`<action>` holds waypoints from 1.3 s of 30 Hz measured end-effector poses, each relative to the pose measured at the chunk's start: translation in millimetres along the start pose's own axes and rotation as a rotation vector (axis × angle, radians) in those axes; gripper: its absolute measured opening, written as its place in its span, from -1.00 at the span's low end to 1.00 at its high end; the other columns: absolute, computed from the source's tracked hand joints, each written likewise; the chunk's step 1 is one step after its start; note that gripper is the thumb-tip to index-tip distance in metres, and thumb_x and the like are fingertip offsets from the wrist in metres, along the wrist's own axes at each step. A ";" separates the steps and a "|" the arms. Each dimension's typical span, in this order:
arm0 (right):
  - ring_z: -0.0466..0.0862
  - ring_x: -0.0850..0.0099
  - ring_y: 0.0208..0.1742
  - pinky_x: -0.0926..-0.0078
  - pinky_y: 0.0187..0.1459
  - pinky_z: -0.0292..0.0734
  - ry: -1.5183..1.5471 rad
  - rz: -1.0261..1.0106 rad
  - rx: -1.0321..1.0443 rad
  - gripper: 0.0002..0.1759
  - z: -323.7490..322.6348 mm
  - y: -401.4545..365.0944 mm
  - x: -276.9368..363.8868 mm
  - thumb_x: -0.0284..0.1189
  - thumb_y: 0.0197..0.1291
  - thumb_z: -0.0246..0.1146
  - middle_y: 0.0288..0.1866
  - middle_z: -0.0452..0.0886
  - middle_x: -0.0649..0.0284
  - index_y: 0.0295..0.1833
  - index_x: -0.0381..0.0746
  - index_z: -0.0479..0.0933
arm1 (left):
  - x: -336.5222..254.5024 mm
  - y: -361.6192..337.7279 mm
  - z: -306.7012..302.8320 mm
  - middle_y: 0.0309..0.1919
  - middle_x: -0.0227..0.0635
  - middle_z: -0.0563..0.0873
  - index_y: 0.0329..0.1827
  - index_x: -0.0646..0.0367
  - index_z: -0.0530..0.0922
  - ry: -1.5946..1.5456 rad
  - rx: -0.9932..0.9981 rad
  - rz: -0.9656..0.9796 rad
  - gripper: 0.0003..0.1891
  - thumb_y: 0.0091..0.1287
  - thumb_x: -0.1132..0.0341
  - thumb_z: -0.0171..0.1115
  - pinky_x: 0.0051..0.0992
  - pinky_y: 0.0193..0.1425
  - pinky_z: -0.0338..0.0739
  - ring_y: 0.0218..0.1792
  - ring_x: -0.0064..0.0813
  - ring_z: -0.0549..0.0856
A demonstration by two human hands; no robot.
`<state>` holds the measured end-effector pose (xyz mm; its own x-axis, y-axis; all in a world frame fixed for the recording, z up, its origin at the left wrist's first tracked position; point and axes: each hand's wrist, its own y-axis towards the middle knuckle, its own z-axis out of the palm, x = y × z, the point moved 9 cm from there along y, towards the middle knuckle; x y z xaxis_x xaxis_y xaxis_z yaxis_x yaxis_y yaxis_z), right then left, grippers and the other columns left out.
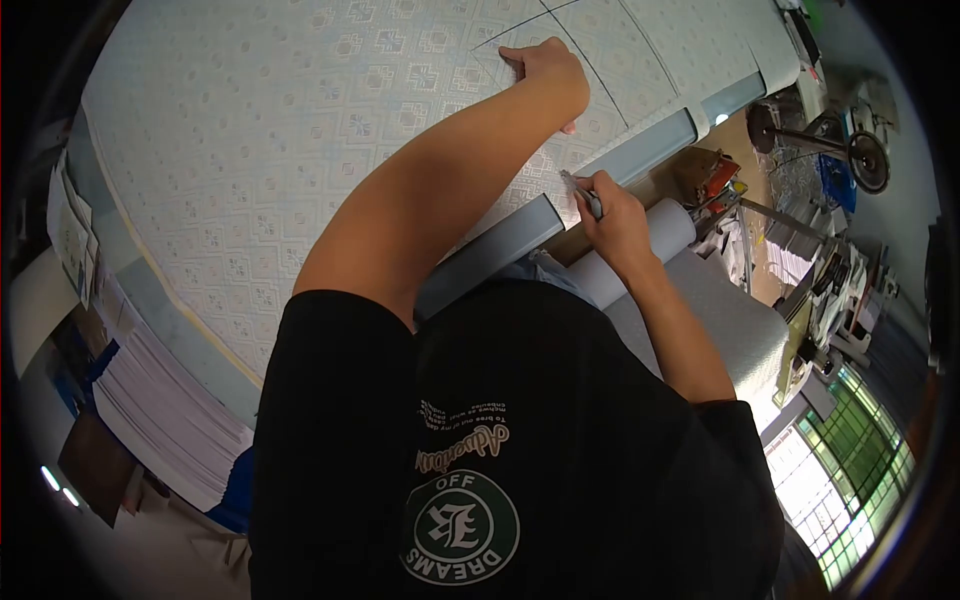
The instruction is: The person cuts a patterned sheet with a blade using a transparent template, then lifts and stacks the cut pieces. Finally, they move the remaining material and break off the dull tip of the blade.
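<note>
On patterned sheeting point(300, 110), the left hand point(552, 76) arches open; the right grip point(612, 218) clamps, apparently, a cutter point(594, 204).

This is a workshop. Patterned sheeting point(260, 110) marked with dark lines covers a broad worktop at upper left; material rolls point(668, 228) lie right of centre, and stacked sheets point(165, 385) at lower left.
</note>
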<state>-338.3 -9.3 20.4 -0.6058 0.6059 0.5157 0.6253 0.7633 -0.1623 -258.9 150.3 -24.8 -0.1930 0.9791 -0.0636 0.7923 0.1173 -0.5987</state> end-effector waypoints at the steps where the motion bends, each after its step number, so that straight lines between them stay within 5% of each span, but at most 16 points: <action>1: 0.75 0.03 -0.13 0.20 -0.13 0.64 0.040 -0.037 -0.039 -0.82 1.0 0.5 0.1 -0.49 0.27 0.38 -0.14 0.73 0.01 -0.08 -0.26 0.56 | 0.1 -1.6 -0.3 0.33 -0.13 0.52 0.35 0.19 0.54 0.008 0.004 0.001 -0.04 -0.09 -0.17 0.69 0.31 0.40 0.43 0.33 -0.01 0.60; 7: 0.74 0.01 -0.12 0.19 -0.13 0.63 0.075 -0.098 -0.143 -0.82 12.1 44.0 17.8 -0.51 0.25 0.38 -0.14 0.73 0.01 -0.10 -0.26 0.53 | -3.3 -4.6 -1.1 0.32 -0.11 0.55 0.34 0.19 0.57 0.007 -0.047 0.048 -0.04 -0.09 -0.21 0.67 0.26 0.37 0.46 0.33 -0.03 0.60; 9: 0.74 0.01 -0.12 0.19 -0.13 0.63 0.066 -0.058 -0.109 -0.80 8.9 58.3 30.8 -0.51 0.24 0.39 -0.14 0.73 0.02 -0.11 -0.26 0.51 | -0.4 -5.8 -10.0 0.04 -0.39 0.78 0.12 -0.05 0.77 0.055 -0.210 0.049 -0.30 -0.10 -0.16 0.68 0.21 0.34 0.48 0.14 -0.21 0.68; 13: 0.74 0.00 -0.14 0.18 -0.14 0.63 0.041 -0.006 -0.026 -0.76 9.5 66.3 33.3 -0.50 0.23 0.39 -0.15 0.74 0.04 -0.11 -0.27 0.46 | 45.2 24.7 -17.0 -0.08 -0.41 0.82 0.15 -0.10 0.77 -0.004 -0.066 0.167 -0.39 -0.01 -0.06 0.64 0.08 0.36 0.49 0.03 -0.25 0.74; 15: 0.71 -0.01 -0.17 0.14 -0.17 0.61 0.065 -0.034 -0.036 -0.77 9.0 64.1 31.2 -0.48 0.25 0.36 -0.19 0.71 0.04 -0.11 -0.25 0.44 | 92.1 19.9 -52.0 -0.30 -0.36 0.83 -0.08 -0.04 0.78 0.082 -0.241 0.022 -0.56 0.07 -0.07 0.61 -0.24 -0.07 0.66 -0.18 -0.30 0.82; 25: 0.73 -0.01 -0.18 0.15 -0.18 0.62 0.077 -0.112 -0.220 -0.77 27.6 175.3 89.6 -0.45 0.27 0.37 -0.15 0.74 0.05 -0.09 -0.26 0.46 | 116.6 37.1 -50.9 -0.29 -0.36 0.82 -0.11 -0.03 0.77 -0.020 -0.225 0.112 -0.58 0.07 -0.06 0.60 -0.24 -0.06 0.64 -0.18 -0.30 0.81; 28: 0.73 -0.02 -0.18 0.14 -0.18 0.62 0.005 0.010 -0.077 -0.77 32.0 188.1 92.5 -0.45 0.27 0.37 -0.16 0.74 0.05 -0.10 -0.25 0.45 | 152.5 48.9 -68.0 -0.29 -0.36 0.82 -0.12 -0.03 0.77 -0.062 -0.210 0.136 -0.59 0.08 -0.05 0.60 -0.24 -0.05 0.63 -0.18 -0.30 0.81; 31: 0.70 0.00 -0.31 0.08 -0.29 0.59 -0.010 -0.032 -0.115 -0.78 26.9 186.6 96.7 -0.43 0.25 0.37 -0.34 0.69 0.05 -0.15 -0.23 0.45 | 206.4 50.6 -87.9 -0.29 -0.36 0.82 -0.13 -0.03 0.77 -0.093 -0.289 0.084 -0.60 0.08 -0.05 0.60 -0.24 -0.05 0.63 -0.19 -0.30 0.80; 39: 0.71 0.07 -0.30 0.14 -0.30 0.59 -0.037 -0.118 -0.169 -0.77 31.1 217.4 120.6 -0.47 0.22 0.39 -0.36 0.68 0.05 -0.14 -0.22 0.46 | 265.1 67.1 -87.5 -0.29 -0.35 0.82 -0.15 -0.02 0.76 -0.170 -0.337 0.070 -0.61 0.09 -0.04 0.60 -0.24 -0.04 0.61 -0.19 -0.30 0.79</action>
<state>-290.7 236.7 21.1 -0.6955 0.5244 0.4912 0.6204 0.7831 0.0425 -206.3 432.3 -11.9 -0.2020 0.9487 -0.2434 0.9475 0.1264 -0.2936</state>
